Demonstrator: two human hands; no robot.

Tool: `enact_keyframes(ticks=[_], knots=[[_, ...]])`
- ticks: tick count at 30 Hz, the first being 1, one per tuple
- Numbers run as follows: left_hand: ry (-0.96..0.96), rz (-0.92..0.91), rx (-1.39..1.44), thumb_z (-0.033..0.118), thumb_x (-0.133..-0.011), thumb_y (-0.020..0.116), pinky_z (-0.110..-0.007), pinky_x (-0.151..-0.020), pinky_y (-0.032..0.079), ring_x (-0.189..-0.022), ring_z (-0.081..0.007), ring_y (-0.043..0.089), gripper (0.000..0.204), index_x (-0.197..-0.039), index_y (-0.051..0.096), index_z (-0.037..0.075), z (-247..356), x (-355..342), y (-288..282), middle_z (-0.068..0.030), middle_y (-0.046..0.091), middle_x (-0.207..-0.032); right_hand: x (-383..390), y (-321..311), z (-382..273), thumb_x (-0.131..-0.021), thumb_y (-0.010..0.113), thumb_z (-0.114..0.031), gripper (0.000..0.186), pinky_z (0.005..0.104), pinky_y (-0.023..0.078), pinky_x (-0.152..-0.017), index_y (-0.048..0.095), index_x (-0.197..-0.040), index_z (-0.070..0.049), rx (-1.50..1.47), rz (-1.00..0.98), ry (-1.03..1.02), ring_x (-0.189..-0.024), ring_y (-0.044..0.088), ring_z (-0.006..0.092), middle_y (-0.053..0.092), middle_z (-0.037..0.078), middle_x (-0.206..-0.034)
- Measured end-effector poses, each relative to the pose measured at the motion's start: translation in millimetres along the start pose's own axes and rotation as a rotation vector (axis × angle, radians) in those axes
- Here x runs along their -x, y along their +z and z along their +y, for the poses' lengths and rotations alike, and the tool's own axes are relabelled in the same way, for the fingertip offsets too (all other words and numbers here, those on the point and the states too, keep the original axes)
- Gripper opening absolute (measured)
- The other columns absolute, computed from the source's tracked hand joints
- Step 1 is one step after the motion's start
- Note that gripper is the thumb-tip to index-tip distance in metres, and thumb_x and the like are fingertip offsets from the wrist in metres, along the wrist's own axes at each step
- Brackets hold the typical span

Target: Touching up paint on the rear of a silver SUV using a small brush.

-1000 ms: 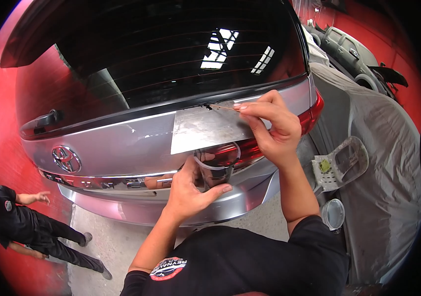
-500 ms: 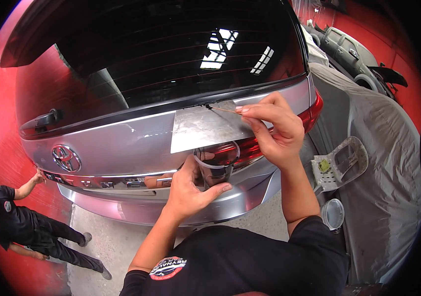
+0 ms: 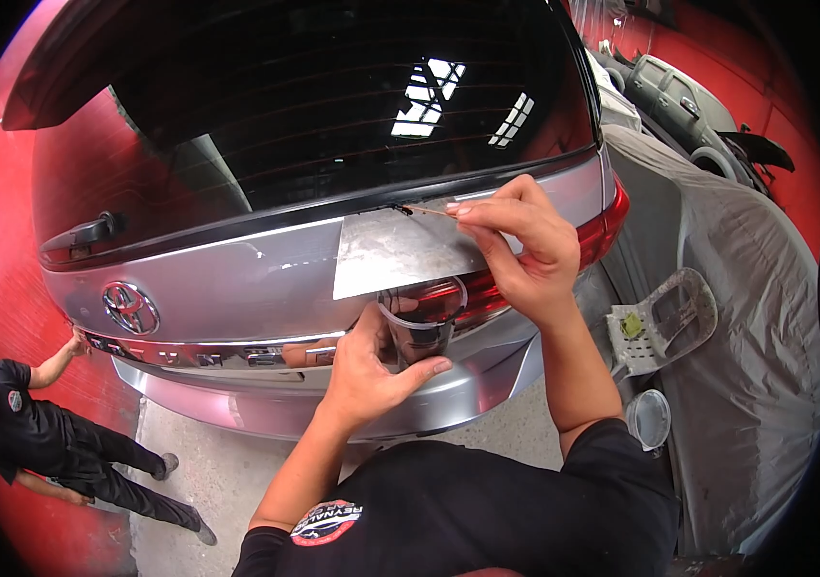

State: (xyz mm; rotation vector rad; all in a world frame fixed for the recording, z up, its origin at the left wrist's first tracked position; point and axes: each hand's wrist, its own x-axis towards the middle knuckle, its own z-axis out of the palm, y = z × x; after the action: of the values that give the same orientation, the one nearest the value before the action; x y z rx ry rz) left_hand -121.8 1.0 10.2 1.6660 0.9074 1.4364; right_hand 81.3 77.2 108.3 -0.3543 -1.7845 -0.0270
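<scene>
My right hand (image 3: 535, 250) pinches a thin stick (image 3: 434, 213) between thumb and fingertips. Its black-coated tip meets the top edge of a flat grey sheet (image 3: 400, 252), just below the dark trim (image 3: 285, 219) under the rear window. Black smears mark that edge. The sheet rests against the silver tailgate (image 3: 208, 288) of a car. Lower down, my left hand (image 3: 366, 375) is wrapped round a clear plastic cup (image 3: 426, 337) with dark contents, in front of the red tail light (image 3: 487, 296). Whether the left fingers also touch the sheet, I cannot tell.
At the left, another person (image 3: 54, 423) in black stands with a hand on the tailgate. On the right are a speckled plastic chair (image 3: 631, 356) with a yellow-green cloth, a translucent bucket (image 3: 648, 420) and a grey-covered vehicle (image 3: 746, 288). A rear wiper (image 3: 92, 231) lies across the window's lower left.
My right hand has shifted slightly left and up, carrying the stick's tip a little left along the sheet's top edge. My left hand and the cup stay in place.
</scene>
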Motion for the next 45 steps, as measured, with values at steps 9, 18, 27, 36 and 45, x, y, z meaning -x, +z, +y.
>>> enact_keyframes(ticks=[9, 18, 27, 36, 45], knots=[[-0.001, 0.000, 0.028, 0.022, -0.077, 0.094, -0.027, -0.071, 0.056, -0.078, -0.0110, 0.069, 0.067, -0.126, 0.057, -0.005, 1.2, 1.0, 1.1, -0.0097, 0.075, -0.093, 3.1, -2.7, -0.4, -0.076, 0.078, 0.009, 0.028, 0.0306, 0.047, -0.072, 0.079, -0.099, -0.007, 0.023, 0.028, 0.002, -0.078, 0.059, 0.0196, 0.080, 0.004, -0.098], [-0.027, -0.005, -0.011, 0.022, -0.076, 0.095, -0.026, -0.066, 0.053, -0.070, -0.0084, 0.064, 0.067, -0.124, 0.058, -0.006, -0.9, 0.2, -0.6, -0.0059, 0.071, -0.082, 3.0, 0.8, 1.7, -0.077, 0.078, 0.011, 0.028, 0.0302, 0.048, -0.072, 0.079, -0.100, -0.005, 0.000, 0.032, 0.005, -0.077, 0.059, 0.0194, 0.080, 0.005, -0.097], [-0.022, -0.005, 0.006, 0.020, -0.076, 0.095, -0.026, -0.068, 0.054, -0.074, -0.0088, 0.065, 0.066, -0.124, 0.057, -0.006, 4.5, 0.0, 0.1, -0.0076, 0.072, -0.088, 2.4, -1.1, -3.0, -0.077, 0.078, 0.012, 0.028, 0.0299, 0.049, -0.071, 0.079, -0.100, -0.004, -0.027, 0.037, 0.021, -0.078, 0.060, 0.0195, 0.080, 0.006, -0.096], [-0.025, -0.012, 0.024, 0.020, -0.077, 0.095, -0.027, -0.073, 0.057, -0.079, -0.0100, 0.068, 0.066, -0.125, 0.057, -0.006, 3.6, 0.8, -0.9, -0.0097, 0.074, -0.093, 7.2, -8.4, -0.6, -0.078, 0.077, 0.012, 0.027, 0.0295, 0.049, -0.071, 0.078, -0.100, -0.003, -0.002, 0.055, 0.034, -0.078, 0.060, 0.0189, 0.080, 0.006, -0.096], [-0.013, -0.004, 0.022, 0.020, -0.076, 0.095, -0.026, -0.069, 0.055, -0.073, -0.0084, 0.065, 0.067, -0.125, 0.057, -0.006, 2.7, 0.0, 0.3, -0.0071, 0.072, -0.087, 5.7, -9.3, -6.1, -0.078, 0.078, 0.013, 0.025, 0.0286, 0.049, -0.070, 0.078, -0.098, -0.002, -0.034, 0.034, 0.034, -0.078, 0.060, 0.0179, 0.080, 0.006, -0.096]])
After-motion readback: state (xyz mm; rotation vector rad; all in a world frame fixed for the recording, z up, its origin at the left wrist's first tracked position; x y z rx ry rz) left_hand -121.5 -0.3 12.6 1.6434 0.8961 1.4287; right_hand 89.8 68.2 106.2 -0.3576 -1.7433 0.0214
